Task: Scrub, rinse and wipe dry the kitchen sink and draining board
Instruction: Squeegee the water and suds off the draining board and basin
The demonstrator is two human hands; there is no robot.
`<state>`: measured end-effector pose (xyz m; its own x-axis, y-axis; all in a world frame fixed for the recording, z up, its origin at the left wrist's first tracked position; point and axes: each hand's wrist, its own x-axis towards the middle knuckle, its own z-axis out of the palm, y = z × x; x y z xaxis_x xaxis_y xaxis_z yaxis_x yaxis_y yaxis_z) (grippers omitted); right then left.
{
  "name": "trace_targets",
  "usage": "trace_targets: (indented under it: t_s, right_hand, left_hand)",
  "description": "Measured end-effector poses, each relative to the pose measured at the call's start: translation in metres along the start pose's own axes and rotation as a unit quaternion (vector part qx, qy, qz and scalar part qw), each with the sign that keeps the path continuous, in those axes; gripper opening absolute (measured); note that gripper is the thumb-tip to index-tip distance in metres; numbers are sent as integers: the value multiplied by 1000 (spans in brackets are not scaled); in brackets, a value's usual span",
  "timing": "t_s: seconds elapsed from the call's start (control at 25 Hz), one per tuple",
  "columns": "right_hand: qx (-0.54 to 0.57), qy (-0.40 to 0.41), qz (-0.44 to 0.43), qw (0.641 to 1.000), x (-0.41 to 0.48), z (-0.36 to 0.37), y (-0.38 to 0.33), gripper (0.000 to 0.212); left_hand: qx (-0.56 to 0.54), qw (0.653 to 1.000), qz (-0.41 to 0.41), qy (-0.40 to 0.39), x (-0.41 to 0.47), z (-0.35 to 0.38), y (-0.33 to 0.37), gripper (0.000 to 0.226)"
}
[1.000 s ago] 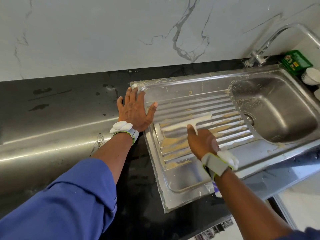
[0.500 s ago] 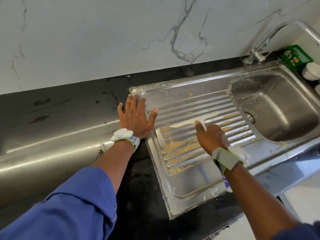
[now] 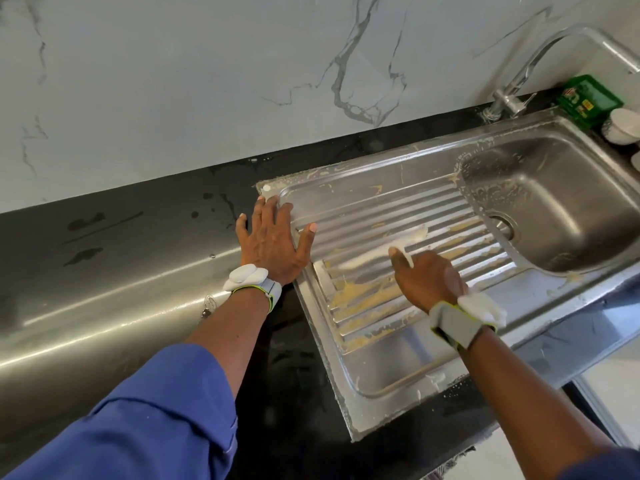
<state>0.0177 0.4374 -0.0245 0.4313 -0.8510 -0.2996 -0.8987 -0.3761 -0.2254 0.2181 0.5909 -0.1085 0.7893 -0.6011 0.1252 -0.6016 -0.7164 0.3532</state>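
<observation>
The steel draining board (image 3: pixel 381 206), set in the black bench (image 3: pixel 145 202), is rigid, fixed and probably slick: brace on its rim, don't lift. Tan scum streaks its ribs; residue rings the sink (image 3: pixel 554 202) beside it. The left hand (image 3: pixel 273 244) lies spread flat on the rim; the right hand (image 3: pixel 429 282) grips a white scraper (image 3: pixel 377 252) across the ribs.

My one camera rides on my head, wide-angled, facing forward and down. It looks from close above the draining board (image 3: pixel 381 213), sink bowl (image 3: pixel 561 202) to the right, marble wall (image 3: pixel 207 81) behind.
</observation>
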Motion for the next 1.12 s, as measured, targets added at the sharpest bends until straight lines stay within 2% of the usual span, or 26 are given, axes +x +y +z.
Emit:
trace_targets:
  t_s: [0.08, 0.2, 0.44, 0.52, 0.6, 0.72, 0.88, 1.12]
  right_hand:
    - [36, 2, -7, 999, 21, 11, -12, 68]
    - [3, -21, -37, 999, 23, 28, -16, 71]
    - [-88, -74, -37, 993, -41, 5, 44, 66]
    - [-52, -90, -25, 994, -36, 0, 43, 66]
    - [49, -77, -5, 996, -10, -3, 27, 68]
    - [135, -82, 7, 987, 52, -9, -12, 55]
    - [71, -83, -13, 994, 90, 2, -38, 56]
    - [15, -57, -26, 998, 32, 23, 16, 59]
  left_hand:
    - [2, 1000, -1, 0, 1, -1, 0, 71]
    - [-4, 1000, 0, 4, 1, 0, -3, 70]
    - [-5, 1000, -4, 13, 1, 2, 1, 69]
    - [-6, 1000, -3, 19, 1, 3, 2, 70]
    - [-7, 1000, -6, 25, -1, 3, 2, 71]
    - [-4, 999, -13, 33, -1, 2, 1, 71]
    - [4, 999, -12, 31, 1, 3, -1, 70]
    - [1, 1000, -14, 26, -1, 2, -1, 71]
